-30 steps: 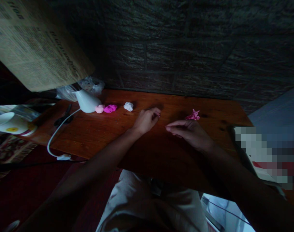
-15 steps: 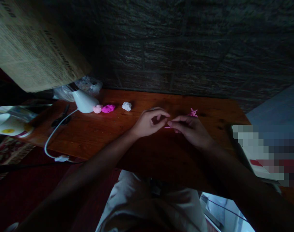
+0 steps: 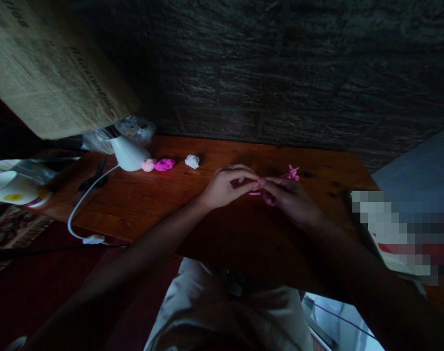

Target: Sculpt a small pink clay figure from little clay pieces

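My left hand (image 3: 229, 186) and my right hand (image 3: 289, 197) meet fingertip to fingertip over the wooden table (image 3: 152, 204). Both are closed in a pinch, and whatever lies between the fingertips is too small and dark to make out. Just under them shows a thin pink strip of what looks like modelling clay (image 3: 255, 193); whether a finger touches it I cannot tell. Behind my right hand stands a small pink clay figure (image 3: 292, 172) with pointed bits on top, its lower part partly covered by the hand.
Left of my hands sit a white lump (image 3: 192, 161), a magenta lump (image 3: 164, 165) and a pale pink lump (image 3: 148, 165) beside the lamp base (image 3: 128, 153). Farther left are black scissors (image 3: 93, 180), a white cable (image 3: 75, 209) and a paper cup (image 3: 13, 187). A stone wall (image 3: 243, 73) rises behind.
My fingertips have come together; a small gap stood between the two hands before. The left fingers closed further, and slightly more of the pink figure shows. The lumps stay put.
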Motion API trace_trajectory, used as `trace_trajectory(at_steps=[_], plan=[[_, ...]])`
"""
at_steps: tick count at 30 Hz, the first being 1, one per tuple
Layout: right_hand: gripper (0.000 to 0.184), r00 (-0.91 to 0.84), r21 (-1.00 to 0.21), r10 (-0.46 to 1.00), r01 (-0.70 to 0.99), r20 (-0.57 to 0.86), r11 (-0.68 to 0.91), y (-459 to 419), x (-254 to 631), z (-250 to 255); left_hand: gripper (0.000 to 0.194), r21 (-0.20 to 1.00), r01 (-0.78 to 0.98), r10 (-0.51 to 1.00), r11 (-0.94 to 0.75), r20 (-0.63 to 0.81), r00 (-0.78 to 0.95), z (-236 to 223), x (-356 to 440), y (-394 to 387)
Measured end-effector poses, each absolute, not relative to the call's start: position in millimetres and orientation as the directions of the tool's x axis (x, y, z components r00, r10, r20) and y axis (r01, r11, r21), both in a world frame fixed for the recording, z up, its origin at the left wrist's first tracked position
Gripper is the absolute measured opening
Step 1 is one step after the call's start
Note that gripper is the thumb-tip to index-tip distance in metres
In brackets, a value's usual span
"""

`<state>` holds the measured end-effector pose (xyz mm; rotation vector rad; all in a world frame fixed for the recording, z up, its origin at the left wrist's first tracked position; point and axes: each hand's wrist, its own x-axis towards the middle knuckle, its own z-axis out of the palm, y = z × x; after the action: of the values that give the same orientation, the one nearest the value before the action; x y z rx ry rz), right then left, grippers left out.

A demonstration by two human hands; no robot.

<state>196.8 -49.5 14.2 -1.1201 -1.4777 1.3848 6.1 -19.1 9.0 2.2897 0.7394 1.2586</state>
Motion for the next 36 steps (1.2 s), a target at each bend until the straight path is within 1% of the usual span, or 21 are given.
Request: trace_trajectory(at_steps=[7, 9, 12, 17, 24, 27, 32, 36], plan=[[0.033, -0.296, -0.985, 0.947, -0.079, -0.124, -0.154, -49.5, 195.4, 14.2, 0.008, 0.536, 0.255, 0.587, -0.805, 0.653, 0.478, 8.0, 4.8, -17.6], [0.032, -0.275, -0.976, 0.947, -0.094, -0.164, -0.196, -49.0, 194.9, 14.1, 0.008, 0.533, 0.279, 0.597, -0.799, 0.643, 0.480, 7.3, 4.8, -17.6], [0.030, -0.239, -0.971, 0.950, -0.075, -0.203, -0.227, -48.1, 194.5, 14.5, 0.009, 0.533, 0.306, 0.611, -0.789, 0.628, 0.482, 7.1, 4.6, -18.0], [0.032, -0.233, -0.985, 0.960, -0.041, -0.155, -0.169, -48.0, 195.1, 16.1, 0.009, 0.534, 0.321, 0.620, -0.782, 0.617, 0.485, 7.9, 4.9, -18.9], [0.036, -0.222, -0.994, 0.972, 0.086, -0.082, -0.064, -50.3, 195.7, 19.2, 0.007, 0.508, 0.289, 0.581, -0.812, 0.653, 0.486, 6.9, 5.3, -18.0], [0.038, -0.198, -0.995, 0.977, 0.078, -0.083, -0.069, -50.4, 195.0, 19.9, 0.008, 0.504, 0.308, 0.589, -0.807, 0.651, 0.479, 7.0, 5.9, -18.6], [0.035, -0.147, -0.996, 0.986, 0.044, -0.080, -0.074, -49.4, 195.9, 19.1, 0.010, 0.503, 0.346, 0.610, -0.792, 0.644, 0.461, 6.6, 6.6, -19.6], [0.035, -0.144, -0.997, 0.986, 0.021, -0.082, -0.080, -48.1, 197.3, 16.9, 0.010, 0.488, 0.334, 0.591, -0.806, 0.665, 0.456, 5.4, 6.4, -18.3]])
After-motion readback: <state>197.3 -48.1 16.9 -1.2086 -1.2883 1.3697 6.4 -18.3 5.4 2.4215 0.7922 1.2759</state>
